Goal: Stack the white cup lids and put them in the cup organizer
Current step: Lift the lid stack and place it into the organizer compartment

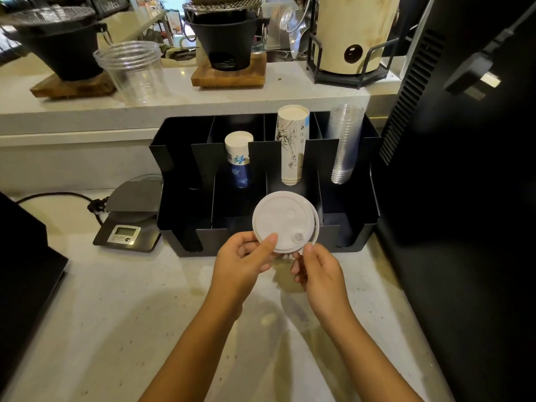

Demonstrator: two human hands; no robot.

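A small stack of white cup lids (282, 220) is held up, tilted toward me, just in front of the black cup organizer (365, 233). My left hand (242, 261) pinches the stack's lower left edge with the thumb on top. At the lower right edge my right hand (316, 266) grips the rim. The lids are slightly offset from one another. Inside the organizer lie a blue-and-white paper cup stack (238, 158), a taller white printed cup stack (291, 143) and a clear plastic cup stack (345, 140).
A digital scale (130, 219) with a cable sits left of the organizer. A raised shelf behind holds clear cups (132, 69), two black stoves on wooden boards and a cream canister (353, 33). Black machines stand at the right and far left.
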